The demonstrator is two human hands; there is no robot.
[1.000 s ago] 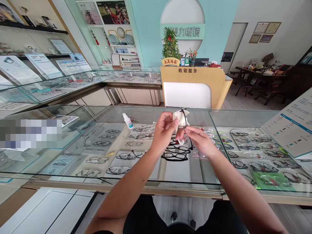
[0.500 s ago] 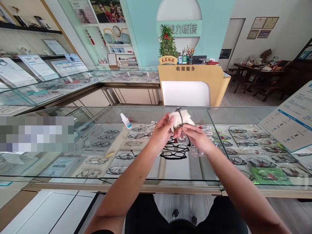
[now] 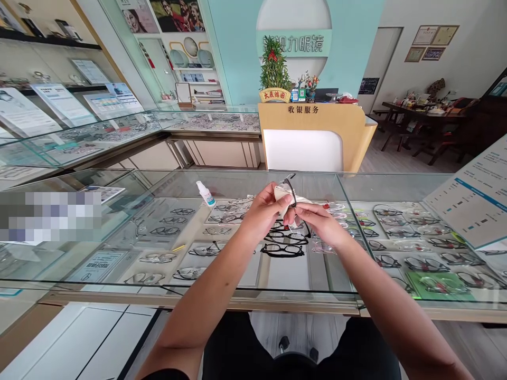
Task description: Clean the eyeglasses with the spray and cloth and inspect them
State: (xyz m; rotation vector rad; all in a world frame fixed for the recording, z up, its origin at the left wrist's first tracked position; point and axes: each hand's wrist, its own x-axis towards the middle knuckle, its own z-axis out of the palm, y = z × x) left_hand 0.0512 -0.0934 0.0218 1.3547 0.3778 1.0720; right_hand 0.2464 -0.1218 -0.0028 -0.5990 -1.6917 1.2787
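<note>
My left hand (image 3: pixel 268 207) is closed on a white cloth (image 3: pixel 282 192), its thumb pressing the cloth against a pair of dark-framed glasses (image 3: pixel 292 191). The glasses are held on edge above the counter, between both hands. My right hand (image 3: pixel 312 215) pinches the frame near its lower end with thumb and fingers. One dark temple hangs down beside the right fingers. Part of the cloth shows behind the frame, and the lenses are mostly hidden by the fingers and cloth.
Beneath my hands lies a glass display counter (image 3: pixel 237 295) with rows of eyeglasses, including black frames (image 3: pixel 282 250). A white spray bottle (image 3: pixel 205 193) stands on the glass to the left. A printed sign (image 3: pixel 473 195) leans at the right. Beyond is a wooden cashier desk (image 3: pixel 312 119).
The left thumb and cloth have shifted slightly over the frame, and less of the cloth shows behind it. The right hand still pinches the glasses in nearly the same place.
</note>
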